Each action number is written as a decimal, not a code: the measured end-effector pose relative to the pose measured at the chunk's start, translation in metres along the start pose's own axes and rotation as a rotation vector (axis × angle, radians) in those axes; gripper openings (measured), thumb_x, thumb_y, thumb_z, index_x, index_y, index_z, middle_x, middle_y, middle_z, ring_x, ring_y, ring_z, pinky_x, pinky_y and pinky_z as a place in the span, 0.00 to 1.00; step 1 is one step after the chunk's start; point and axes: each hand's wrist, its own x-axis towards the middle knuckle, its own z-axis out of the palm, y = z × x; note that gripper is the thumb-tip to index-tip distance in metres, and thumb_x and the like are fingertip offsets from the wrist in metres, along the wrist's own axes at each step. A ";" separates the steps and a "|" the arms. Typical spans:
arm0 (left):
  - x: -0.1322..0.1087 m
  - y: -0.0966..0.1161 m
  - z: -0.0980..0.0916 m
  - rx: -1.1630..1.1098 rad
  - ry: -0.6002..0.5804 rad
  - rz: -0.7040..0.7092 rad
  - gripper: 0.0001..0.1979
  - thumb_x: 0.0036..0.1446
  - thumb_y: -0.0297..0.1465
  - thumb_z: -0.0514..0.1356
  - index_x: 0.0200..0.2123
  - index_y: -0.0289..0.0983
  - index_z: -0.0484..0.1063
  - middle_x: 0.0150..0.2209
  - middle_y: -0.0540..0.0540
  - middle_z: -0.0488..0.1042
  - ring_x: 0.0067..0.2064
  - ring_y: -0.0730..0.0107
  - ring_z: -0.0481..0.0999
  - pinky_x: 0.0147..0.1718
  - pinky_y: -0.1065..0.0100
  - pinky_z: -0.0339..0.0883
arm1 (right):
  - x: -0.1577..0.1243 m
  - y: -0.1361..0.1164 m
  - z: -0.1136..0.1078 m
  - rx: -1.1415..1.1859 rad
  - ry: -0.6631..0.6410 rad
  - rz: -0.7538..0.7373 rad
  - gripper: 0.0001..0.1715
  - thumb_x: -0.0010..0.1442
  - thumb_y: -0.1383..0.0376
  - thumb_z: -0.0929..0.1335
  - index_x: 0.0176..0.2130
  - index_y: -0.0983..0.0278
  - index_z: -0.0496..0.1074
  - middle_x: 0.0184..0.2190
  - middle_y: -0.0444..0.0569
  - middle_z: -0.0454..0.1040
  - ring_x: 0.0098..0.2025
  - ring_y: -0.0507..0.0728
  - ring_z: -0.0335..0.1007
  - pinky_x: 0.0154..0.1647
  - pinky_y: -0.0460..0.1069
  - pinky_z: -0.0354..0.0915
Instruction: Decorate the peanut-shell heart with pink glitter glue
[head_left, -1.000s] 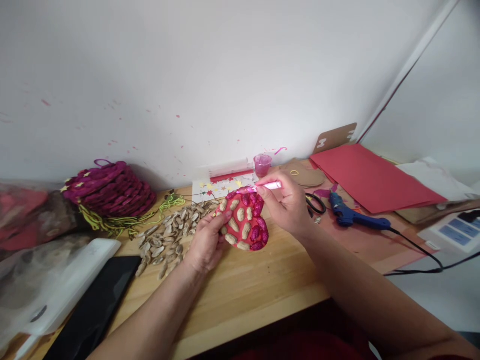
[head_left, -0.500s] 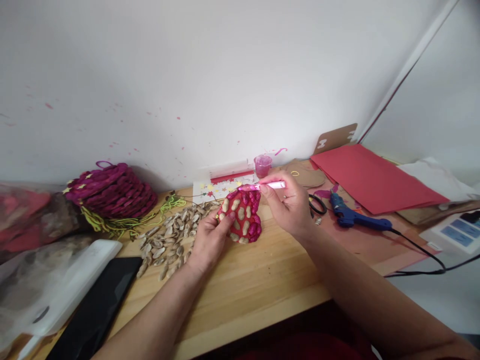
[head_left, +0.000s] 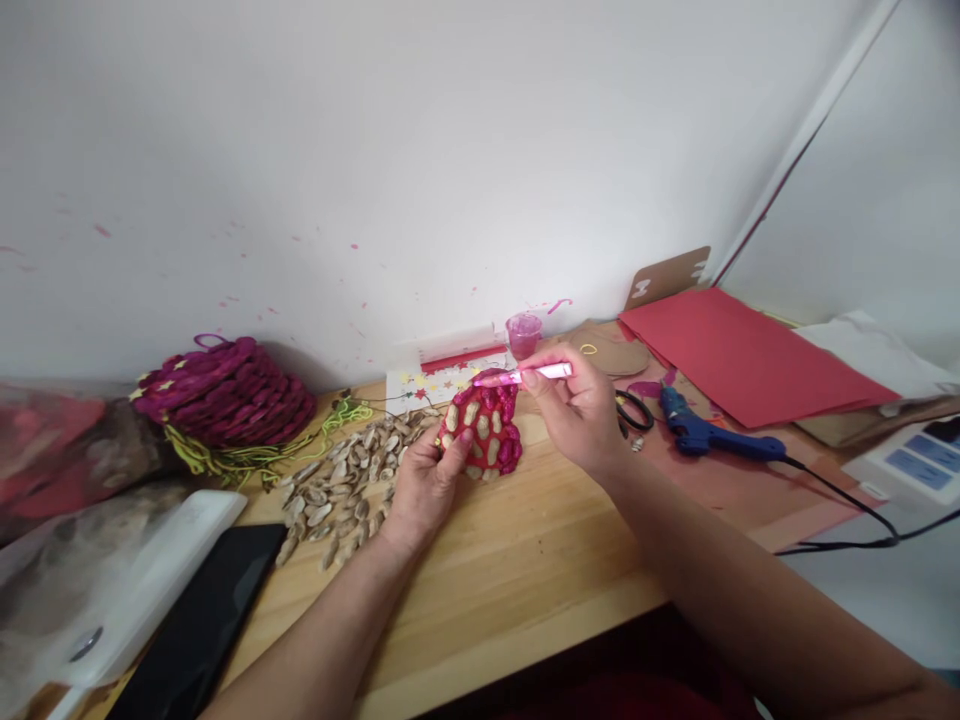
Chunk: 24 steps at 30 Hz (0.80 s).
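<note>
My left hand (head_left: 431, 480) grips the lower left side of a red craft piece (head_left: 487, 400) covered with peanut shells, its thumb lying across the front. Shells along the top and right edges are painted magenta; those in the middle are bare tan. Between the thumb and fingers of my right hand (head_left: 574, 405) is a white-handled paintbrush (head_left: 551, 372). Its pink-coated tip meets the upper edge of the piece, as far as I can see. Behind it stands a small clear cup (head_left: 523, 335) with pink paint. Loose peanut shells (head_left: 341, 485) lie left of my left hand.
At the left are a magenta woven basket (head_left: 232, 395), plastic bags, a white device (head_left: 150, 590) and a black tablet (head_left: 202, 620). At the right lie black-handled scissors (head_left: 636, 410), a blue glue gun (head_left: 712, 437) with its cord, and red sheets (head_left: 750, 350). A star sticker sheet (head_left: 409, 385) lies by the wall.
The craft piece has tipped slightly, its top edge leaning away, in my left hand. The brush tip has slid a little left along the upper edge. The camera view has shifted slightly.
</note>
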 end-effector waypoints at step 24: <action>-0.005 0.005 -0.001 0.187 0.052 0.139 0.14 0.63 0.44 0.68 0.36 0.38 0.82 0.31 0.49 0.77 0.32 0.68 0.68 0.36 0.68 0.66 | -0.004 -0.021 0.000 -0.030 0.019 -0.140 0.03 0.70 0.62 0.70 0.43 0.58 0.76 0.38 0.47 0.81 0.41 0.57 0.78 0.44 0.55 0.72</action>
